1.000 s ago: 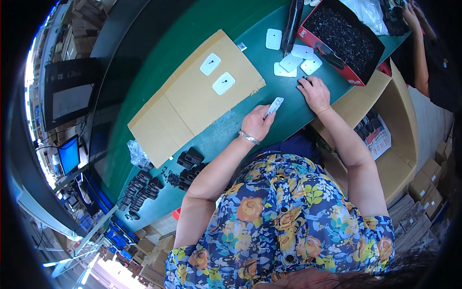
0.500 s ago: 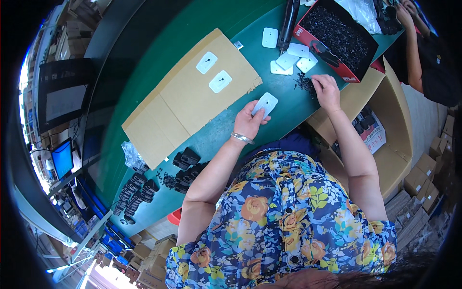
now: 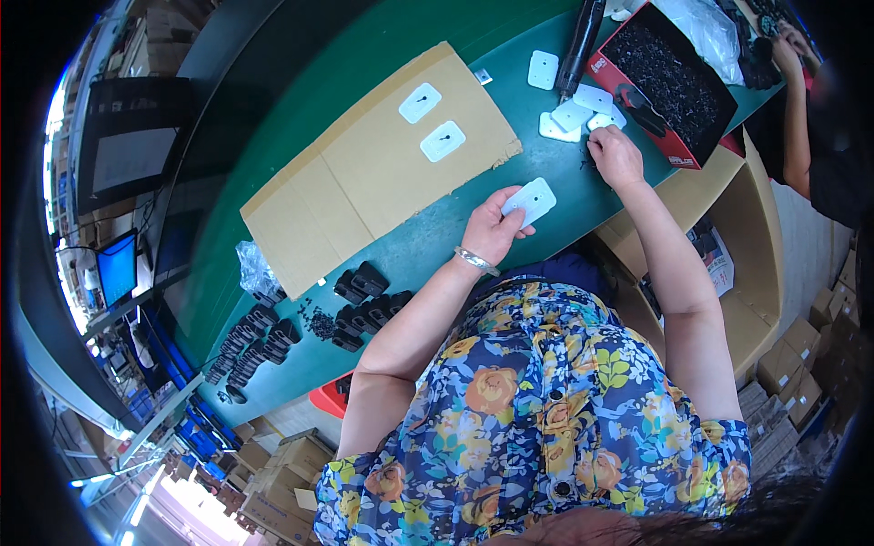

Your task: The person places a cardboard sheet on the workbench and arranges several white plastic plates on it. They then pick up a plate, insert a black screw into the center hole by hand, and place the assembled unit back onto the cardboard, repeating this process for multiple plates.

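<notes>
Mid-assembly by the look of it: left hand (image 3: pixel 492 232) pinching a white rounded plate (image 3: pixel 529 200) by its lower corner, held just above the green counter (image 3: pixel 273 164), fingers closed on it. Right hand (image 3: pixel 616 156) down on the counter beside a little scatter of dark screws (image 3: pixel 587 164), fingers curled over them; can't tell whether anything is actually in that grip yet. Probably the pick-a-screw step, with the next move calling for a fine pinch on one screw and bringing it over to the held plate. More white plates (image 3: pixel 574 114) heaped just beyond the right hand, touching each other, and a black power screwdriver (image 3: pixel 579 45) lying right behind them. Red box of screws (image 3: pixel 669 82) close on the right, so not much elbow room that way. Cardboard sheet (image 3: pixel 373 173) with two finished-looking plates (image 3: pixel 432 123) on the left, well apart from the hands. Open green strip between cardboard and plate heap is the clear lane. Counter's near edge runs right under the left wrist, black parts (image 3: pixel 364 300) further along it. Another person's arm (image 3: pixel 797 100) at the far right corner.
</notes>
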Available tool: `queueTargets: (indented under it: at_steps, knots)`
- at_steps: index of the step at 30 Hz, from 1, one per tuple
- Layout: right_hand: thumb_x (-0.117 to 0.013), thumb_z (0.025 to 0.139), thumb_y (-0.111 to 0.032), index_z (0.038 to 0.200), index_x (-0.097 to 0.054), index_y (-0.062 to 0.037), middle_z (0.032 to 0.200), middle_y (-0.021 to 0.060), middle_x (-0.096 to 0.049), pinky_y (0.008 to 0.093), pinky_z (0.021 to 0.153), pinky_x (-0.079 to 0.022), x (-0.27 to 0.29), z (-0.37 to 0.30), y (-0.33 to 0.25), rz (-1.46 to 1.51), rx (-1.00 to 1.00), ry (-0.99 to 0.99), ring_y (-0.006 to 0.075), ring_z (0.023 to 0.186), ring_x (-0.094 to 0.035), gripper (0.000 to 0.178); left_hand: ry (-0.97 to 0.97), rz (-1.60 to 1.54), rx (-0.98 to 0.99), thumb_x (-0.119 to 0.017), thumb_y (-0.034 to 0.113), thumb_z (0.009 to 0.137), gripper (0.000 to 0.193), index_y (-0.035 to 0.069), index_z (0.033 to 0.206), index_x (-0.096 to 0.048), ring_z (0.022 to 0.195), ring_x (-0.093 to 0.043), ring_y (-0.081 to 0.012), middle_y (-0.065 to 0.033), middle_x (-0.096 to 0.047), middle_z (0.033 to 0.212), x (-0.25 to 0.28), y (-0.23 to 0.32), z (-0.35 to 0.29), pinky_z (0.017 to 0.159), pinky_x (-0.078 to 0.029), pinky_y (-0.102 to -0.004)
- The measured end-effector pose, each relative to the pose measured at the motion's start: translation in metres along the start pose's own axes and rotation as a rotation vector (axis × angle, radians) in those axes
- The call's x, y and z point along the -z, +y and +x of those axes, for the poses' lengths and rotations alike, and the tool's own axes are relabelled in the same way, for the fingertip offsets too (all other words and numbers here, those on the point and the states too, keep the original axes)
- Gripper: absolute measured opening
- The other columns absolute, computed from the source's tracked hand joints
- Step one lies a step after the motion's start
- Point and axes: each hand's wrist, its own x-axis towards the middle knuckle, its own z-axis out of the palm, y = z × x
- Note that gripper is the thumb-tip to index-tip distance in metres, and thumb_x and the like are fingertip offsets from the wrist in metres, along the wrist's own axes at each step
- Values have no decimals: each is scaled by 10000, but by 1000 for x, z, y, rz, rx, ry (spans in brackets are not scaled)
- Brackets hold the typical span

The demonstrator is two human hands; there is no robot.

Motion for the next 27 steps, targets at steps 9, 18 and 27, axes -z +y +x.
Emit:
queueTargets:
  at_steps: [9,18,27]
  knots:
    - [-527,836,-74,914,-564,-21,856,68,-606,215,586,-472,32,-34,-25,978,-202,-100,111,719,-592,101,-13,-47,37,-474,50,818,353,10,1166,-428,681,-595,-129,-87,-595,910,2,17,-7,595,-471,-224]
    - [-512,847,-59,914,-534,-18,866,68,-614,226,611,-484,64,-95,-86,1107,29,-177,116,753,-601,82,-15,19,-73,-475,75,805,322,10,1120,-464,646,-597,-104,-68,-597,873,-13,37,-20,582,-484,-220]
    - [-610,740,-83,790,-566,-50,747,87,-563,329,543,-447,63,-98,-103,684,295,113,246,639,-562,74,-26,8,-64,-481,76,825,333,18,1151,-444,682,-587,-105,-52,-588,890,-13,39,-29,598,-471,-206]
